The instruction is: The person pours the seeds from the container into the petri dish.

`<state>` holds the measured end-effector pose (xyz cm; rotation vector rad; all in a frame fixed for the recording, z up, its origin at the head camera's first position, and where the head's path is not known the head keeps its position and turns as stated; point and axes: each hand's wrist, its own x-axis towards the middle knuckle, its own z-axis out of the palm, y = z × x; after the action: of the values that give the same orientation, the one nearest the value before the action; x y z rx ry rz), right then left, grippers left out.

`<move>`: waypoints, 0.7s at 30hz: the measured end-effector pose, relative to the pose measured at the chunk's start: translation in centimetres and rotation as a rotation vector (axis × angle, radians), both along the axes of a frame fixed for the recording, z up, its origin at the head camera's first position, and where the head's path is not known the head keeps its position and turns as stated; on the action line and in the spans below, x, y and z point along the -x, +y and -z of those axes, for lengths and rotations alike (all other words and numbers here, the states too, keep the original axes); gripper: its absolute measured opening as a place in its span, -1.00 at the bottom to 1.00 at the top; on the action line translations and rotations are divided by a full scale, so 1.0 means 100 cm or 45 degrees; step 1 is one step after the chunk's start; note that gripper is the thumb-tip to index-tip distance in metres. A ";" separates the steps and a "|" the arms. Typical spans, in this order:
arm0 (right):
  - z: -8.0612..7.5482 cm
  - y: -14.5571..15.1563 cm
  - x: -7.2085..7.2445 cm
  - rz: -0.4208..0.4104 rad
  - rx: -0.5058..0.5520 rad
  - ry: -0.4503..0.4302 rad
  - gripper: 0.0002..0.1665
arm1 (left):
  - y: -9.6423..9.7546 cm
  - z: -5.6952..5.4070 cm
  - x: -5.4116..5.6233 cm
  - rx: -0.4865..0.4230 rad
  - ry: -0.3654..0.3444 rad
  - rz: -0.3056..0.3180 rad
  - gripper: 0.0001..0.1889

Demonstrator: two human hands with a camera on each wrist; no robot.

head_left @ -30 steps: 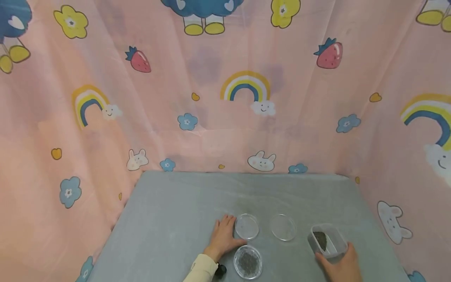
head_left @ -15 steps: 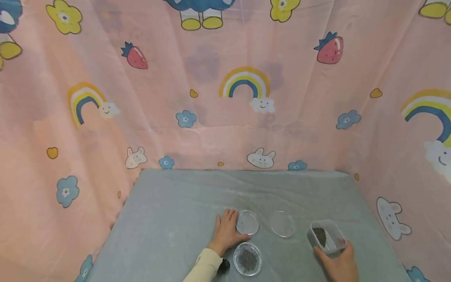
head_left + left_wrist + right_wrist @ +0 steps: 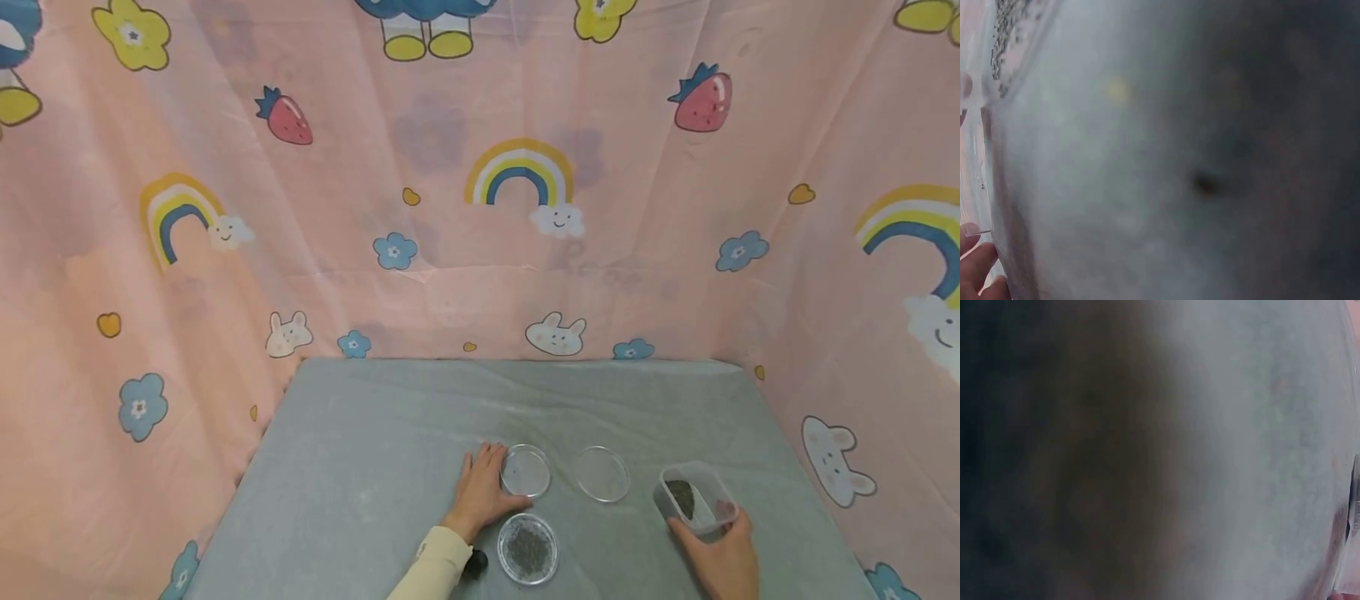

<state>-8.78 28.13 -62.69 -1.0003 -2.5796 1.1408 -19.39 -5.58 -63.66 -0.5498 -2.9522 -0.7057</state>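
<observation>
In the head view, my left hand (image 3: 480, 496) spans the left side of a clear round petri dish (image 3: 526, 472), with fingertips at its far edge and thumb at its near edge. The left wrist view shows its fingers (image 3: 977, 265) at the dish's rim. Just nearer lies a second petri dish (image 3: 527, 548) holding dark grey grains. My right hand (image 3: 720, 554) grips a translucent rectangular plastic box (image 3: 703, 483) between thumb and fingers. Dark brownish-green grains (image 3: 681, 498) are heaped at the box's left end. The right wrist view is mostly blurred, with a box edge at far right.
A clear, flat round dish or lid (image 3: 602, 474) lies between the left-hand dish and the box. All of it stands on a table with a grey-green cloth (image 3: 390, 433). A pink printed curtain (image 3: 337, 225) encloses the back and sides.
My left hand has shifted slightly forward and right, its thumb farther along the near edge of the dish. The box stays about in place in my right hand. The head view has tilted a little.
</observation>
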 end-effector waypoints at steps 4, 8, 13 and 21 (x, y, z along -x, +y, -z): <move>-0.001 -0.003 0.001 0.040 -0.009 0.066 0.20 | 0.000 -0.002 0.000 -0.008 -0.029 -0.003 -0.06; -0.005 -0.005 0.003 0.019 -0.038 0.106 0.14 | -0.001 -0.004 -0.001 -0.012 -0.026 0.000 -0.06; -0.015 -0.010 0.008 -0.127 -0.148 0.174 0.13 | -0.001 -0.002 -0.001 -0.009 -0.007 0.002 -0.06; -0.036 -0.032 0.029 -0.428 -0.333 0.397 0.09 | -0.002 -0.001 0.000 -0.006 -0.012 -0.002 -0.07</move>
<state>-11.69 24.94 -59.10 -0.3127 -2.6018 0.9006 -19.37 -5.76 -63.58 -0.5456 -2.9583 -0.7174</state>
